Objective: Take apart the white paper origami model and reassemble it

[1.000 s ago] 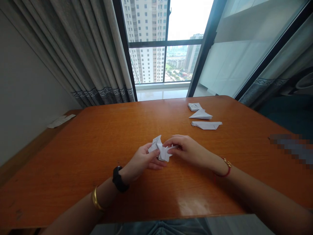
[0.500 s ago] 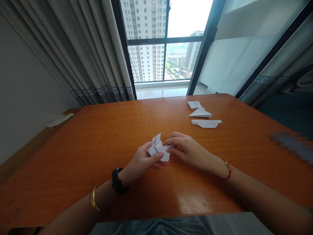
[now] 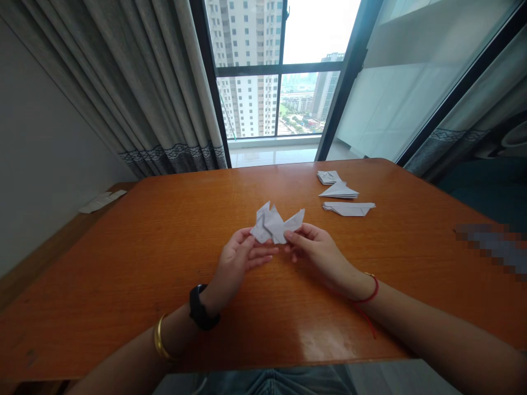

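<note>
A folded white paper piece (image 3: 274, 224) with several pointed flaps is held up over the middle of the table. My left hand (image 3: 236, 260) pinches its left end between thumb and fingers, the other fingers stretched beneath it. My right hand (image 3: 321, 251) grips the lower right part, thumb in front and fingers behind. One flap points up and to the right above my right thumb. The parts of the paper behind my fingertips are hidden.
On the brown wooden table (image 3: 185, 219), three folded white papers lie at the back right: a compact one (image 3: 328, 177), a pointed one (image 3: 339, 190) and a long one (image 3: 349, 209). A blurred item (image 3: 489, 244) is at the right edge.
The paper has moved up and away from me and now shows more spread flaps, one toward the right. My right hand has turned and shifted from its top to its lower right.
</note>
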`<state>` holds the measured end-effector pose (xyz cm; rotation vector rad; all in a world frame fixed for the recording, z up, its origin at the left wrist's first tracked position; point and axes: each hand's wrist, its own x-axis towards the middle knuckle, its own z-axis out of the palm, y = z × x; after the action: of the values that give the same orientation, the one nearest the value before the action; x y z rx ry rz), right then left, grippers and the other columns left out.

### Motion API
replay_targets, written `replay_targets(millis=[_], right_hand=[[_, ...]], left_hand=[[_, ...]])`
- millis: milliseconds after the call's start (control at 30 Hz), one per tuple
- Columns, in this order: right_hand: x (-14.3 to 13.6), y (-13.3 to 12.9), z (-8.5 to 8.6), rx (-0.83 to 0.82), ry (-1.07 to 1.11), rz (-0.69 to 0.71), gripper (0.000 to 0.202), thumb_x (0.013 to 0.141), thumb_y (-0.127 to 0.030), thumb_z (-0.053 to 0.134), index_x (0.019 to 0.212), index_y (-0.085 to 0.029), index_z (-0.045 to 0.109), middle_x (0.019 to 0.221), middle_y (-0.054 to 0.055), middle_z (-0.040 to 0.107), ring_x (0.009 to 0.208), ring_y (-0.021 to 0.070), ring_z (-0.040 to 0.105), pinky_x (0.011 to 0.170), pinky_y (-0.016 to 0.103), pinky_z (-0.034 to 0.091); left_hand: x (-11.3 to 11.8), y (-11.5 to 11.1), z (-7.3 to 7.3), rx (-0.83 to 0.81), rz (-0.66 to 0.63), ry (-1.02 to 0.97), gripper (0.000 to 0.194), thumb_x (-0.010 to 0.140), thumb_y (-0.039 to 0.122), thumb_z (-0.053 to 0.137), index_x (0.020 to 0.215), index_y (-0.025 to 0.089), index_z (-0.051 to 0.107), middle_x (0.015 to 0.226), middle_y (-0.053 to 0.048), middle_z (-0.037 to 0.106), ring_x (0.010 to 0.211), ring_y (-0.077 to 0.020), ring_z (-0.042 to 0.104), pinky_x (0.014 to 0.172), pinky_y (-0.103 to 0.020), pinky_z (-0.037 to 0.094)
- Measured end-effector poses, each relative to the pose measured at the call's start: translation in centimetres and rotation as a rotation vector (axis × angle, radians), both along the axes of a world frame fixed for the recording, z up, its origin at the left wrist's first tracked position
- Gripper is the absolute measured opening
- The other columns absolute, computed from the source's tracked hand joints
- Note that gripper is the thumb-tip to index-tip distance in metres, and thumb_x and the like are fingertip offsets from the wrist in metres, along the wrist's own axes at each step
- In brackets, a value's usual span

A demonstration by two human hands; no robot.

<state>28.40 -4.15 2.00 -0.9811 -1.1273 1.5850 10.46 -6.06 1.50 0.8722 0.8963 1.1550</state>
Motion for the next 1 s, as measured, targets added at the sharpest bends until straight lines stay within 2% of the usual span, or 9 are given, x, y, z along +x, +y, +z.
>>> replay_targets(millis=[67,167,300,400,500,600,667,833,1000], right_hand=[[0.3,0.2,0.2,-0.015,0.047,-0.04,0.031,0.068,-0.04,0.077,0.079,-0.015,0.062,0.072,0.001,0.064,0.062,0.0109,0.057,0.05,0.021,0.044],[0.4,0.3,0.5,-0.023,0.018,0.023,0.031,0.069,-0.041,0.077,0.078,-0.015,0.062,0.067,0.001,0.063,0.056,0.0104,0.055,0.05,0.022,0.044],[0.8,0.6,0.9,0.007,-0.125,0.14,0.032,0.07,-0.042,0.075,0.073,-0.015,0.06,0.057,0.0,0.061,0.049,0.0102,0.054,0.049,0.024,0.043],[1.2,1.0,1.2,0.065,-0.093,0.025,0.031,0.068,-0.04,0.078,0.074,-0.015,0.059,0.061,-0.001,0.061,0.052,0.0092,0.053,0.05,0.023,0.044],[1.2,0.8,1.3,0.109,0.002,-0.07,0.032,0.067,-0.039,0.079,0.079,-0.016,0.061,0.067,-0.002,0.062,0.054,0.008,0.053,0.05,0.021,0.044],[0.3,0.1,0.9,0.105,-0.025,0.054,0.034,0.067,-0.04,0.079,0.081,-0.016,0.061,0.061,-0.001,0.063,0.051,0.0091,0.054,0.049,0.023,0.045],[-0.3,-0.4,0.3,0.083,-0.054,0.094,0.035,0.068,-0.042,0.078,0.081,-0.015,0.06,0.058,-0.001,0.063,0.049,0.01,0.056,0.048,0.023,0.046],[-0.9,-0.4,-0.9,0.068,-0.071,0.01,0.035,0.068,-0.044,0.077,0.077,-0.015,0.059,0.058,-0.001,0.063,0.048,0.0093,0.055,0.047,0.022,0.046],[-0.9,-0.3,-1.0,0.06,-0.078,0.003,0.037,0.066,-0.045,0.078,0.079,-0.015,0.061,0.062,0.0,0.065,0.05,0.0104,0.056,0.047,0.023,0.046]], left_hand=[[-0.1,0.0,0.0,-0.002,0.024,-0.019,0.034,0.08,0.039,0.067,0.095,0.018,0.046,0.1,-0.009,0.071,0.09,-0.0223,0.07,0.079,-0.033,0.054],[-0.4,0.0,0.1,0.067,0.054,0.086,0.031,0.081,0.041,0.064,0.095,0.018,0.05,0.099,-0.007,0.069,0.092,-0.0204,0.067,0.076,-0.03,0.053],[-0.7,0.2,0.4,0.187,0.002,0.365,0.027,0.078,0.04,0.067,0.083,0.014,0.062,0.075,-0.001,0.065,0.067,-0.0126,0.058,0.059,-0.021,0.045],[-0.8,0.4,0.4,0.138,-0.01,0.386,0.03,0.077,0.041,0.069,0.071,0.014,0.06,0.057,0.002,0.057,0.051,-0.0088,0.05,0.051,-0.02,0.04],[-0.6,0.5,0.0,0.057,0.045,0.261,0.029,0.074,0.039,0.073,0.08,0.014,0.061,0.068,-0.001,0.064,0.057,-0.0109,0.059,0.055,-0.021,0.047],[-0.2,0.3,-0.3,-0.007,0.032,0.166,0.036,0.071,0.034,0.077,0.095,0.013,0.062,0.092,-0.006,0.07,0.075,-0.0158,0.067,0.066,-0.024,0.054],[0.0,0.0,-0.4,-0.023,-0.015,0.155,0.036,0.073,0.034,0.076,0.1,0.013,0.064,0.099,-0.009,0.071,0.082,-0.0176,0.068,0.071,-0.026,0.056],[0.1,-0.3,-0.3,0.002,-0.038,0.167,0.035,0.075,0.037,0.073,0.1,0.014,0.066,0.097,-0.008,0.072,0.083,-0.0195,0.07,0.074,-0.027,0.056],[0.0,-0.4,-0.2,0.024,-0.074,0.171,0.036,0.077,0.04,0.071,0.1,0.013,0.067,0.096,-0.009,0.073,0.084,-0.0216,0.07,0.075,-0.029,0.056]])
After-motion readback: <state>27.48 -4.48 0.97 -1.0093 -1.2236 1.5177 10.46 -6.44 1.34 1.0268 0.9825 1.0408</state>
